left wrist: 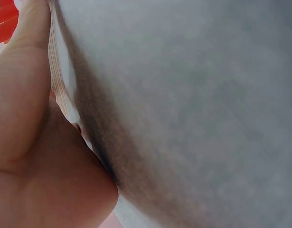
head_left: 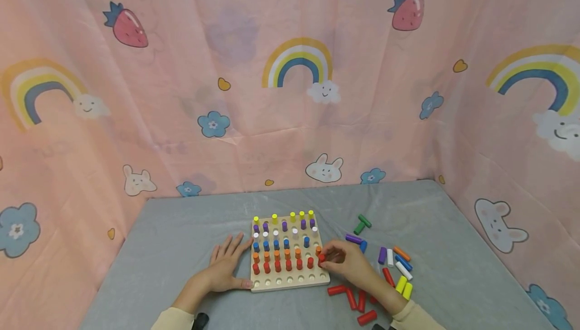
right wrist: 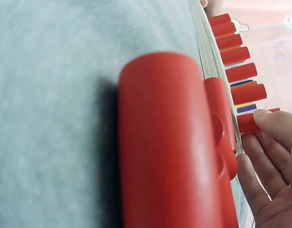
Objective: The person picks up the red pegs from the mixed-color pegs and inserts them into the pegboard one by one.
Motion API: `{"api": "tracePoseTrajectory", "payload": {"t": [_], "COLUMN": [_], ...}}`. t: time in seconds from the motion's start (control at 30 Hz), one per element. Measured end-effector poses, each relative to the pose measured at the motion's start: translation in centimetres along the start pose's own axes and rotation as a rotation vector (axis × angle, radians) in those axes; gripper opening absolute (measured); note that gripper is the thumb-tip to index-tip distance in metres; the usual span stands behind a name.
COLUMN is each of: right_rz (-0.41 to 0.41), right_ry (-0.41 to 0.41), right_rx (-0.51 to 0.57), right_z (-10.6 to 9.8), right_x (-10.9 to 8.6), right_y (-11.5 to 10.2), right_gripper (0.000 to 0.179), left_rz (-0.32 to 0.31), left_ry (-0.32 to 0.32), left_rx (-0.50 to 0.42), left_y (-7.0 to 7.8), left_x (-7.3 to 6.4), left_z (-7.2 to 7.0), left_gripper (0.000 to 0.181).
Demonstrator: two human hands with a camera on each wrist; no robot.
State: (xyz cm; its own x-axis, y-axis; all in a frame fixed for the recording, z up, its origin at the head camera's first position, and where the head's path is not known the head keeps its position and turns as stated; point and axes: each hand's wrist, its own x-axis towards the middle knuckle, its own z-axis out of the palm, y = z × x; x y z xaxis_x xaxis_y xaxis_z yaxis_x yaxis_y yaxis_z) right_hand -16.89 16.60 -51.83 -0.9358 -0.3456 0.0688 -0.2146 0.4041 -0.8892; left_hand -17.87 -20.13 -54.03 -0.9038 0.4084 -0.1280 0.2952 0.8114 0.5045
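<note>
A wooden pegboard (head_left: 290, 286) lies on the table with standing rows of yellow, purple, white, blue, orange and red pegs. Along its front edge runs a row of holes. My right hand (head_left: 349, 262) pinches a red peg (right wrist: 248, 122) between thumb and fingers at the right end of the red row. In the right wrist view, that peg stands upright against the board with the thumb on it. My left hand (head_left: 224, 267) has its fingers spread, thumb at the board's front left corner and fingertips along its left side. The left wrist view shows mostly the palm beside the board's edge.
Loose red pegs (head_left: 367, 318) lie in front of and under the right forearm. Farther right are yellow pegs (head_left: 401, 283), white pegs (head_left: 404, 270), an orange peg (head_left: 402, 253) and purple and blue ones. Two green pegs (head_left: 359, 227) lie behind them. A patterned pink curtain (head_left: 290, 133) surrounds the grey table.
</note>
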Motion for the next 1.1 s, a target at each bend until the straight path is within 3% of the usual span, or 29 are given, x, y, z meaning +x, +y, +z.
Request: {"api": "tracePoseTrajectory", "payload": {"t": [0.67,0.93,1.1], "right_rz": [0.020,-0.007,0.057], "right_ry": [-0.039,0.005,0.028], "right_rx": [0.061,0.036,0.012], "right_z": [-0.4,-1.0,-1.6], "right_x": [-0.1,-0.7,-1.4], "right_y": [0.8,0.7,0.8], "right_gripper": [0.029,0.028,0.029], "left_rz": [0.010,0.000,0.019], "left_ry": [-0.014,-0.017,-0.029], "left_rx": [-0.025,-0.023,-0.040], "left_y": [0.4,0.2,0.7], "left_x": [-0.2,-0.2,-0.4], "left_z": [-0.5,-0.4,-0.9], "left_gripper": [0.117,0.117,0.115]}}
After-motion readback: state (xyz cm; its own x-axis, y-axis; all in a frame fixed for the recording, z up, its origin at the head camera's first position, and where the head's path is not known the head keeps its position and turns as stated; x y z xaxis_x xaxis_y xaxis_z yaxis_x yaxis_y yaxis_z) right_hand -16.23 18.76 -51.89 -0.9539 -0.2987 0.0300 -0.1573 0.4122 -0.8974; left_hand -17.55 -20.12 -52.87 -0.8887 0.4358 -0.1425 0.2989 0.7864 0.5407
